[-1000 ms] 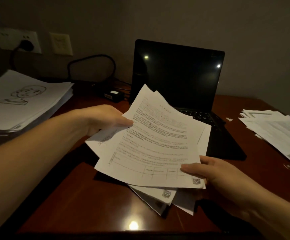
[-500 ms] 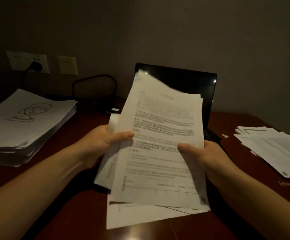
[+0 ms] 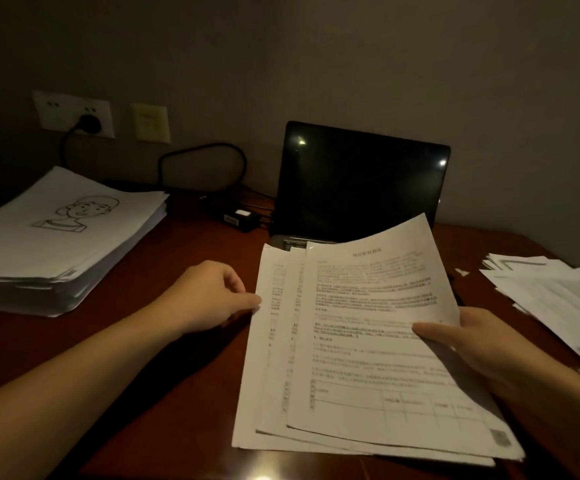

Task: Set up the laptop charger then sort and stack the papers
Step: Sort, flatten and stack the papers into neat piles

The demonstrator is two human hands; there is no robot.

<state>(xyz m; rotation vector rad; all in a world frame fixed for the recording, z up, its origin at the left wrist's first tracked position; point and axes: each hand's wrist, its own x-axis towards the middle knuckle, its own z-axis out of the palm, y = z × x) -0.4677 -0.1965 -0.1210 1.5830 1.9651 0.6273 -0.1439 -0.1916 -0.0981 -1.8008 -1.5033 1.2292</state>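
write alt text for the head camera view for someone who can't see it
A person's right hand holds a fanned bunch of printed sheets over a dark wooden desk, the left hand at their left edge. Behind stands an open laptop with a dark screen; a thick paper stack lies left, loose papers right.
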